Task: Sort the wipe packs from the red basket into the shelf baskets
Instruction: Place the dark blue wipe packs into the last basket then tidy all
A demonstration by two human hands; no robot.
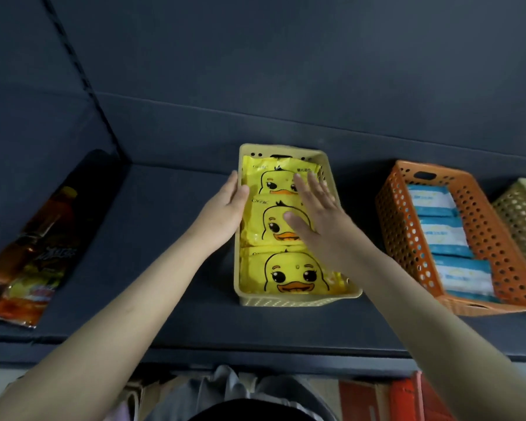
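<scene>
Both hands are released, fingers straight. The right hand (pixel 313 214) lies palm down with fingers spread on the yellow duck wipe packs (pixel 289 275). It covers part of the middle pack and reaches onto the far one. The left hand (pixel 225 205) is flat against the outer left wall of the pale yellow basket (pixel 286 300), fingertips near its far corner. Neither hand grasps anything. Both bare forearms reach up and forward from the bottom corners and converge on that basket.

The dark shelf (pixel 164 253) carries the baskets against a dark back panel. An orange basket (pixel 404 238) to the right holds a row of blue-and-white packs (pixel 447 235). A tan basket (pixel 523 214) sits just beyond it. Orange snack bags (pixel 34 259) lie at the left. Three duck packs fill the yellow basket in a row, faces up.
</scene>
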